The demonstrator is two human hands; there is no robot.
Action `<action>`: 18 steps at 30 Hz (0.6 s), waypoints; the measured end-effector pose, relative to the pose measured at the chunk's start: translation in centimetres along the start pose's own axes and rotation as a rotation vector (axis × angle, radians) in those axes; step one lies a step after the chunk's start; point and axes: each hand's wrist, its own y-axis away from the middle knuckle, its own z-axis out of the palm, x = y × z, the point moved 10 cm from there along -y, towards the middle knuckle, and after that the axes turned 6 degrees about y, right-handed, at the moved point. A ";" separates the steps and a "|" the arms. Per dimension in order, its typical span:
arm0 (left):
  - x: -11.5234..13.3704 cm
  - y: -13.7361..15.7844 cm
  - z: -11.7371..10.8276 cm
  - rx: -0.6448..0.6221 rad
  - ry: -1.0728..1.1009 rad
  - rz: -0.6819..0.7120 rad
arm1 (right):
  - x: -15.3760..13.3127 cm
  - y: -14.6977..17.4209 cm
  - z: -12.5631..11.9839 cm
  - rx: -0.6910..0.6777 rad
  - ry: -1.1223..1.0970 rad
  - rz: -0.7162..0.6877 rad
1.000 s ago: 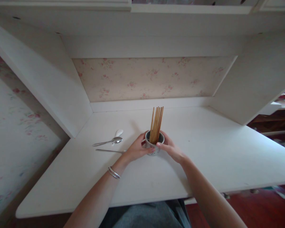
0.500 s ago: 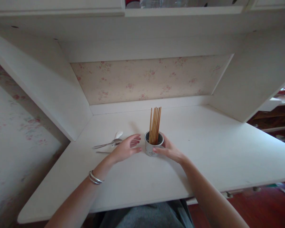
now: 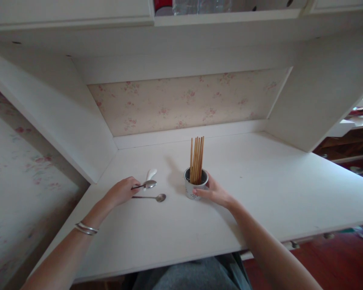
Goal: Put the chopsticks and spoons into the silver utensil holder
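My left hand [image 3: 123, 191] is closed on the handle of a metal spoon [image 3: 150, 184], whose bowl points right. Just behind that bowl lies a white ceramic-looking spoon [image 3: 151, 174], partly hidden by the metal one. A second, thinner metal spoon [image 3: 160, 197] rests on the white surface in front, its handle end close beneath my left fingers. Wrapped around the right side of a perforated metal holder [image 3: 191, 191] is my right hand [image 3: 215, 191], thumb across the front. Several wooden chopsticks [image 3: 196, 161] stand upright in the holder.
The white desktop [image 3: 269, 181] ends at a front edge close to my body. White side panels [image 3: 51, 104] and an overhead shelf [image 3: 181, 38] enclose it, with a floral back panel [image 3: 175, 102]. Clear plastic items [image 3: 199, 6] sit on the shelf above.
My left hand has moved left, away from the holder, and closed on the metal spoon's handle. The thinner spoon's bowl is now uncovered. My right hand stays on the holder.
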 end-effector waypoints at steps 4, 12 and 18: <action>0.0 -0.5 0.3 0.010 -0.010 -0.036 | 0.0 0.0 0.0 0.004 0.002 -0.003; 1.4 -1.0 -3.7 0.235 0.104 0.020 | 0.0 -0.1 0.0 0.009 -0.009 -0.029; 6.4 -1.1 -7.3 0.435 0.823 -0.039 | 0.0 -0.1 0.1 0.007 -0.009 -0.033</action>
